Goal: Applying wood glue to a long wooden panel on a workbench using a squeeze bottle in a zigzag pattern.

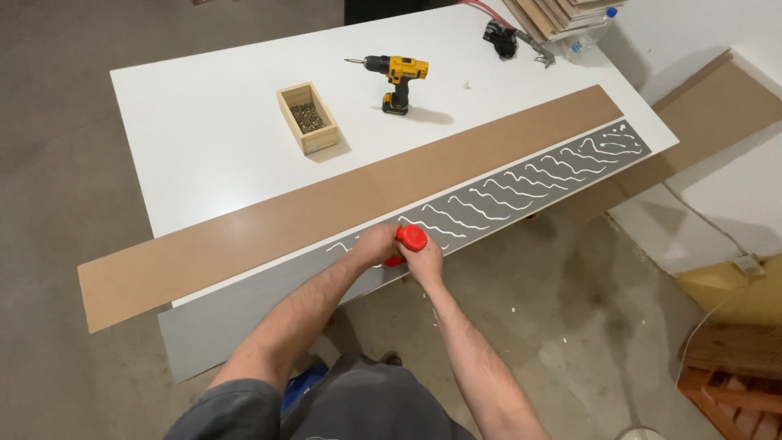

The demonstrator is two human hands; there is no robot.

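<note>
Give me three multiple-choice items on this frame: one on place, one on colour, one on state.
1. Where does the wooden box of screws stand?
A. on the floor
B. on the white table, left of the cordless drill
C. on the grey strip

2. What colour is the bottle in both hands?
A. red
B. blue
C. green

3. How far are the white squiggles on the grey strip?
A. none laid
B. whole strip covered
C. only the part to the right of the hands

Answers:
1 B, the box sits on the tabletop beside the drill.
2 A, the left hand and right hand clasp a red bottle.
3 C, the near part is bare grey.
</note>
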